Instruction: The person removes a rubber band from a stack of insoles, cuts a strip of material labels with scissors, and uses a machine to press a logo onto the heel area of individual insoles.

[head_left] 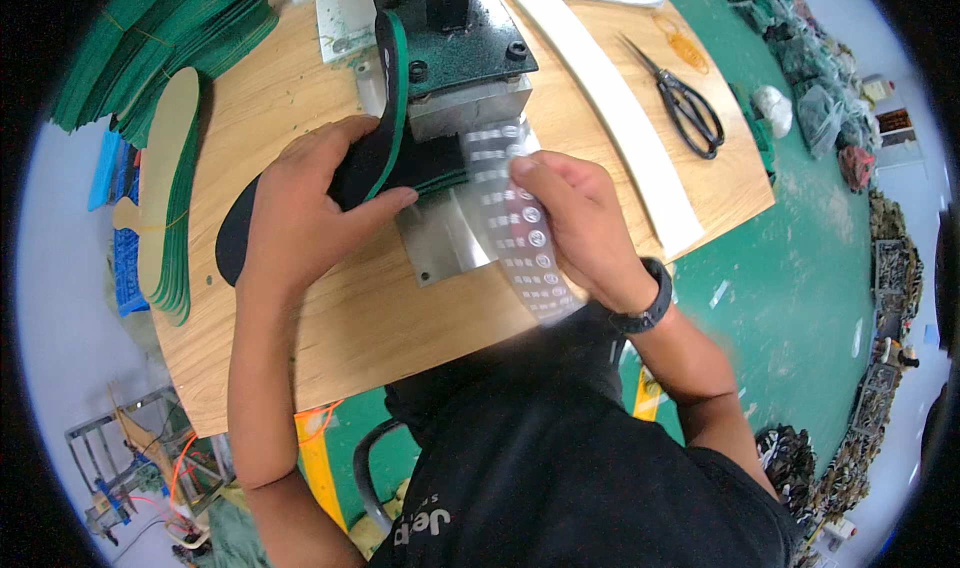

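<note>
My left hand (295,203) grips a black insole (240,230) with a green edge, its thumb apart from the fingers. The insole's far end curves up against the front of a press (460,53) with a black top plate and a metal block. Under that block lie more black layers with green edges (440,180), partly hidden, above a metal plate (448,238). Between the thumb and fingers of my right hand (585,218) is a clear, bending strip of white printed marks (515,233). Motion blurs the strip's lower part.
Stacked green sheets (150,43) fill the far left, near a banded bundle of insoles (165,188) with beige tops. To the right lie a long white strip (610,108), black-handled scissors (688,113) and yellow rubber bands (685,48). The wooden table (350,353) ends close to my body.
</note>
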